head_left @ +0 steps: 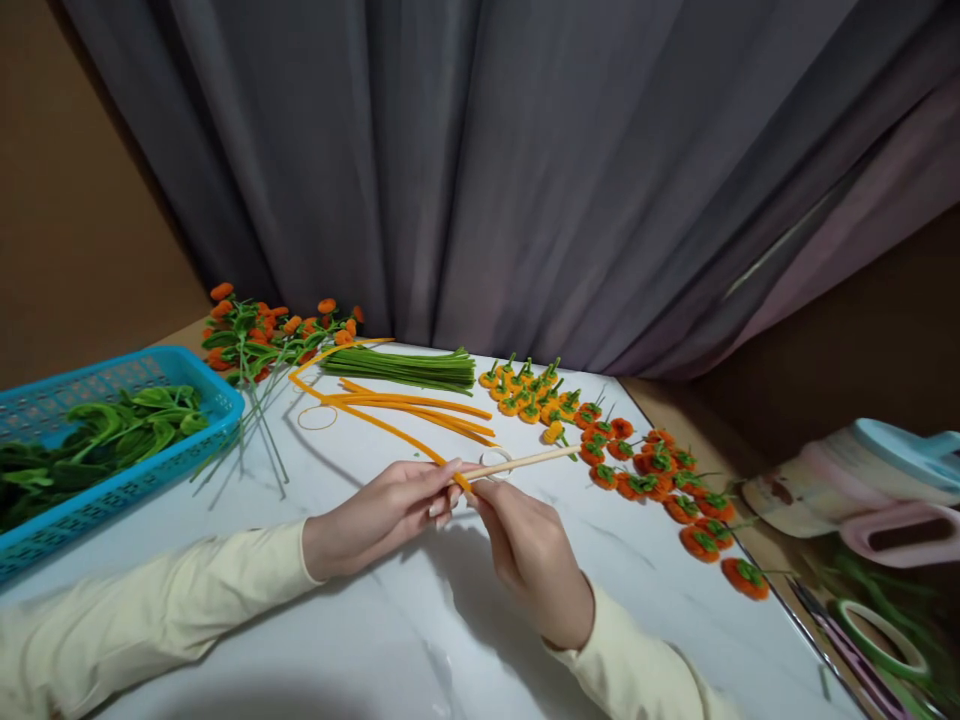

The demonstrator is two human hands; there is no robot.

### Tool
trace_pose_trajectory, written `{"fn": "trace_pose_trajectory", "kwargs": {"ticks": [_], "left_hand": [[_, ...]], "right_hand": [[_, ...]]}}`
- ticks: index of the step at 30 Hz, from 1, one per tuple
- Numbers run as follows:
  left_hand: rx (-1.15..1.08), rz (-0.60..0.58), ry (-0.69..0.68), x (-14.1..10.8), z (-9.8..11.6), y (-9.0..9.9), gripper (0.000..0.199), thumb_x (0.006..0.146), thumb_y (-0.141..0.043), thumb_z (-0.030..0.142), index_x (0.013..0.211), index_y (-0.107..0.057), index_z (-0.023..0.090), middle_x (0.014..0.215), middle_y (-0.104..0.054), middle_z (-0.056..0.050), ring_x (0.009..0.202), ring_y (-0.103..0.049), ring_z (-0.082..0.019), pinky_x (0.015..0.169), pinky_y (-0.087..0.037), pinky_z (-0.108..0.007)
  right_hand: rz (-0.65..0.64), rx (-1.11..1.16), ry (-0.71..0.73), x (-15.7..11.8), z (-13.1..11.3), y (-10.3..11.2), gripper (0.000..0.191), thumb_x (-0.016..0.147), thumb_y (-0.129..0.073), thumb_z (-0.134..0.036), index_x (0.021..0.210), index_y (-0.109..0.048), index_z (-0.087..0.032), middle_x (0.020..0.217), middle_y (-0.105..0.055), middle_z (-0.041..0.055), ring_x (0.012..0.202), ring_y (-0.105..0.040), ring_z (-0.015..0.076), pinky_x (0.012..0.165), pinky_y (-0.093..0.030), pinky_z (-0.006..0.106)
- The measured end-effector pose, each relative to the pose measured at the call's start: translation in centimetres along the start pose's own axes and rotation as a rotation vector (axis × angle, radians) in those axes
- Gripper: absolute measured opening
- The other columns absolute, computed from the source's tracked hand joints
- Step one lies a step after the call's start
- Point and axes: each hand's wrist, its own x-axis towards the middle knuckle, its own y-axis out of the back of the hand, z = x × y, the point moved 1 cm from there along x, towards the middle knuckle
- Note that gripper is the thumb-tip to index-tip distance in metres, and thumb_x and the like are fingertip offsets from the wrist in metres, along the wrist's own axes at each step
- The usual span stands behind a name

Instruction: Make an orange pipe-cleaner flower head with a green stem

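Over the middle of the white table, my left hand point(397, 508) pinches an orange pipe cleaner point(405, 435), whose long bent tail runs up and to the left. Close beside it, my right hand point(531, 545) holds a thin wooden stick point(534, 459) that points to the right. The orange strip crosses the stick's end between both sets of fingertips; whether it is wound round is too small to tell. Behind the hands lie loose orange pipe cleaners point(420, 405) and a bundle of green ones point(405, 368).
A blue basket point(127, 470) of green leaves stands at the left, near orange flowers on stems point(262, 330). Yellow point(529, 392) and orange-red flower heads point(656, 462) lie to the right. At the right edge are a jug point(847, 480), scissors point(847, 640) and green tape point(881, 640).
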Motion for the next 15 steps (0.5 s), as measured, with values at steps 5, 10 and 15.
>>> {"fn": "trace_pose_trajectory", "kwargs": {"ticks": [5,10,15], "left_hand": [[0.061,-0.003,-0.018,-0.2,-0.3,0.1,0.035,0.078,-0.059,0.043,0.063,-0.056,0.011,0.058,-0.04,0.002,0.06,-0.037,-0.01,0.061,-0.034,-0.022],[0.148,-0.027,-0.004,-0.4,-0.2,-0.1,0.037,0.082,-0.052,0.044,0.084,-0.065,0.01,0.064,-0.047,-0.001,0.064,-0.04,-0.011,0.063,-0.033,-0.024],[0.123,-0.058,0.003,-0.5,0.0,-0.1,0.036,0.082,-0.053,0.042,0.094,-0.064,0.01,0.061,-0.043,0.001,0.062,-0.039,-0.011,0.06,-0.032,-0.023]], "right_hand": [[0.002,0.385,-0.267,-0.1,-0.4,-0.5,0.019,0.093,-0.038,-0.023,0.09,-0.056,-0.018,0.072,-0.06,0.003,0.057,-0.053,0.012,0.058,-0.043,0.022],[-0.02,0.656,-0.476,0.0,-0.5,-1.1,0.028,0.092,-0.042,-0.035,0.08,-0.058,-0.016,0.059,-0.054,-0.001,0.046,-0.046,0.0088,0.048,-0.039,0.02],[-0.081,0.736,-0.47,-0.1,-0.1,-1.2,0.033,0.089,-0.047,-0.043,0.074,-0.059,-0.015,0.057,-0.056,0.0005,0.045,-0.046,0.0085,0.045,-0.038,0.019]]}}
